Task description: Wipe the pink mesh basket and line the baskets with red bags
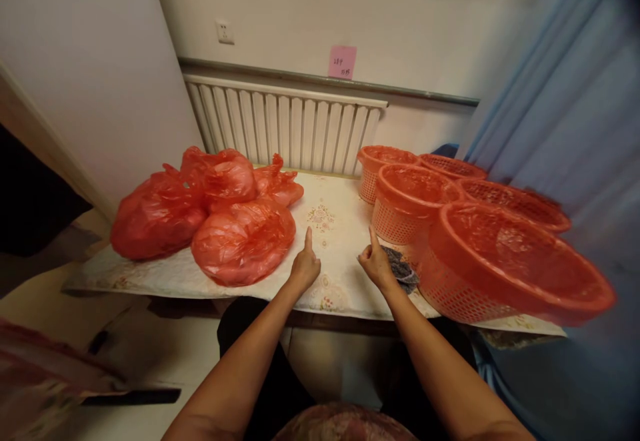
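My left hand (306, 264) is over the patterned tablecloth (345, 201), its index finger stretched forward and the other fingers curled, holding nothing. Just left of it lies a knotted red plastic bag (243, 244), full and round. My right hand (375, 261) points forward in the same way with nothing in it. Beside that hand, on its right, is a dark grey knitted cloth (401, 269). Beyond the cloth stands a large red basket (470, 281) lined with red plastic; another lined basket (400, 217) is behind it.
More filled red bags (157, 217) sit at the table's left. Further red baskets (370, 177) stand at the back right, near a blue curtain (550, 94). A white radiator (295, 124) and a wall with a pink note (343, 62) are behind the table.
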Available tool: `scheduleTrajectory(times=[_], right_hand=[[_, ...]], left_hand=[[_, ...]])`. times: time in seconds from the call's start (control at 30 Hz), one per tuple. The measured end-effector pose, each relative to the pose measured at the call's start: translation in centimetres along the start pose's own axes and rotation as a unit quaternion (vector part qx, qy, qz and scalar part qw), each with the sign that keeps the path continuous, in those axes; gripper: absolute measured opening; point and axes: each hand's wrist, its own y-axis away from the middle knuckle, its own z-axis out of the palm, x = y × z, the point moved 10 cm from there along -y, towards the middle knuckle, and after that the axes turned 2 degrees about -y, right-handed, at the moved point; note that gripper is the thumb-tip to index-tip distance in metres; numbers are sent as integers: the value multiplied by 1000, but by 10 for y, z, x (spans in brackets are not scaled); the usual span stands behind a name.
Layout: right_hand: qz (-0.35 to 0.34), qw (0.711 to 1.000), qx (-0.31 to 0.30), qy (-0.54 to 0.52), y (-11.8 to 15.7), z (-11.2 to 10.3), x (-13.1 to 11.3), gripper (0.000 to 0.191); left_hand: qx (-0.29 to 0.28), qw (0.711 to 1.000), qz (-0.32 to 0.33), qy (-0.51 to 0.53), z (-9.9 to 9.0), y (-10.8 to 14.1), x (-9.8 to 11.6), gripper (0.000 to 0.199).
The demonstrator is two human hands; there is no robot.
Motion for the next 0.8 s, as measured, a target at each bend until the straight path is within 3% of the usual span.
scheduleTrajectory(times=[0.47,0.6,0.7,0.8], right_hand=[[1,1000,-2,-13,5,-3,2,79],[-22,997,-67,-16,20,-13,-11,65],[-112,990,-81,2,45,-50,-38,46],[-199,976,32,81,75,-126,-60,38]], left_hand=[[-15,1000,4,1,4,5,5,93],[-67,997,6,-43,18,6,7,81],[-119,991,21,-56,41,7,11,62],[-167,984,35,-55,70,9,21,57]])
